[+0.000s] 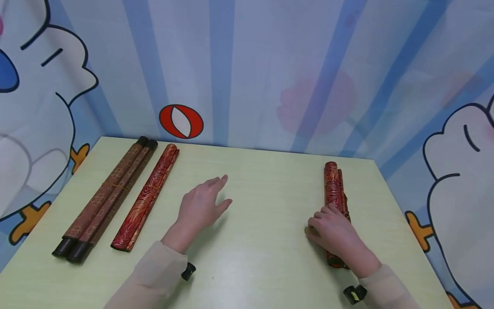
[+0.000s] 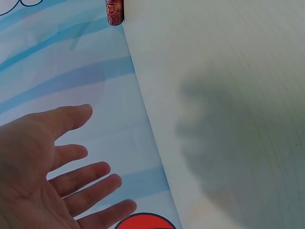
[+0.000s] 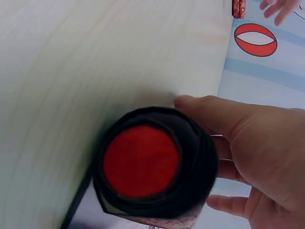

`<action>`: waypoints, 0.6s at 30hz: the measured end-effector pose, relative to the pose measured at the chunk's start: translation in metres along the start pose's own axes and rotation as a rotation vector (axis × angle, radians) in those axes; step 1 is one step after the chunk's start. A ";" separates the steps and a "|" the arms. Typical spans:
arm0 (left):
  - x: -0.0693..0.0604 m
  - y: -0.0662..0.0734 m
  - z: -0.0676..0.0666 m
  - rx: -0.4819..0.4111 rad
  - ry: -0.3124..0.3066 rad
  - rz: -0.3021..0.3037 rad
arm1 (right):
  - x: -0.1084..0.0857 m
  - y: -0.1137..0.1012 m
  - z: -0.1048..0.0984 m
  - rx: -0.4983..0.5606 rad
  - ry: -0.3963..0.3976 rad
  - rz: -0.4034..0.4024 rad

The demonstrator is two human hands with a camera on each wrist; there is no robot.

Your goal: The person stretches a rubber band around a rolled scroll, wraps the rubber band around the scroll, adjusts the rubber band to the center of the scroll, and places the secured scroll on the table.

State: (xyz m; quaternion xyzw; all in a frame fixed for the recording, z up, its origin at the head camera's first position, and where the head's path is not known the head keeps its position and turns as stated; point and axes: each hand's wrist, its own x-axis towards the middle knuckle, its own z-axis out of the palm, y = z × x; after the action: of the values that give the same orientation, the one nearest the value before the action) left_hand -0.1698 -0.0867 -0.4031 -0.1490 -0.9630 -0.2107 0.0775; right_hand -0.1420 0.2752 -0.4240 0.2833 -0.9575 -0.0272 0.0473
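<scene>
On the right of the table, my right hand [image 1: 337, 229] lies over a red and gold patterned scroll [image 1: 332, 182], its fingers curled about it. In the right wrist view, the thumb [image 3: 209, 109] is along one side of the scroll, and its black end with a red disc [image 3: 140, 162] faces the camera. The roll hides part of the fingers. My left hand [image 1: 200, 206] hovers above the table's middle, palm down, fingers spread and holding nothing. Left of it lies another red patterned scroll [image 1: 148, 193], tied with a thin cord.
Farther left, a longer brown scroll [image 1: 112, 189] with two rolls and black ends lies slanted on the pale table [image 1: 262, 257]. A printed blue and white backdrop [image 1: 251, 77] stands along the table's back edge and sides.
</scene>
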 end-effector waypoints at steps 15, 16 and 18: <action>-0.003 0.021 -0.001 -0.127 0.114 0.190 | 0.010 -0.005 -0.010 0.104 0.173 -0.084; -0.003 0.023 -0.001 -0.139 0.131 0.206 | 0.011 -0.006 -0.013 0.130 0.190 -0.087; -0.003 0.027 -0.002 -0.161 0.163 0.233 | 0.015 -0.008 -0.019 0.183 0.214 -0.086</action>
State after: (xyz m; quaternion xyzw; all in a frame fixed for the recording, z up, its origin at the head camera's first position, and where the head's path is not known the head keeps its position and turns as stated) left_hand -0.1578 -0.0650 -0.3920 -0.2478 -0.9098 -0.2880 0.1672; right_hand -0.1485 0.2597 -0.4049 0.3285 -0.9324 0.0888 0.1218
